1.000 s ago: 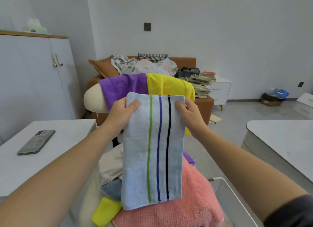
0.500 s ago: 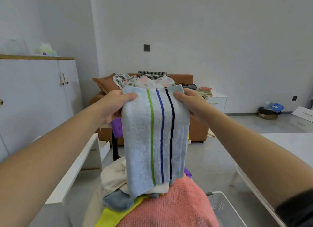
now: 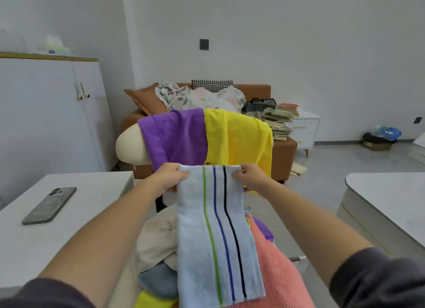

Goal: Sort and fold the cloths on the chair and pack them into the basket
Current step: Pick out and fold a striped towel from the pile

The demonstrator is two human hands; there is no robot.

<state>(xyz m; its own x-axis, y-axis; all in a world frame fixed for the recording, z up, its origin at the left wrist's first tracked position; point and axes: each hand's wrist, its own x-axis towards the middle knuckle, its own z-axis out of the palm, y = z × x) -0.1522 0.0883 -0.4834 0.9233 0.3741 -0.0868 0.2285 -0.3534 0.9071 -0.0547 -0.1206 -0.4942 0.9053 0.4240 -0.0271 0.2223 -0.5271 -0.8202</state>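
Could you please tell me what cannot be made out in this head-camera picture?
Basket: head view, only a corner shows; the pink cloth and the right sleeve hide the rest.
Grey-blue cloth: head view, mostly under the striped towel, so its shape is unclear.
Chair: head view, its seat is buried under the cloth pile.
Lower yellow cloth: head view, cut off by the bottom edge.

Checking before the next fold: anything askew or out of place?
Nothing stands out. The left hand and right hand pinch the striped towel level by its top corners; the pile of cloths beneath is jumbled, not yet folded.
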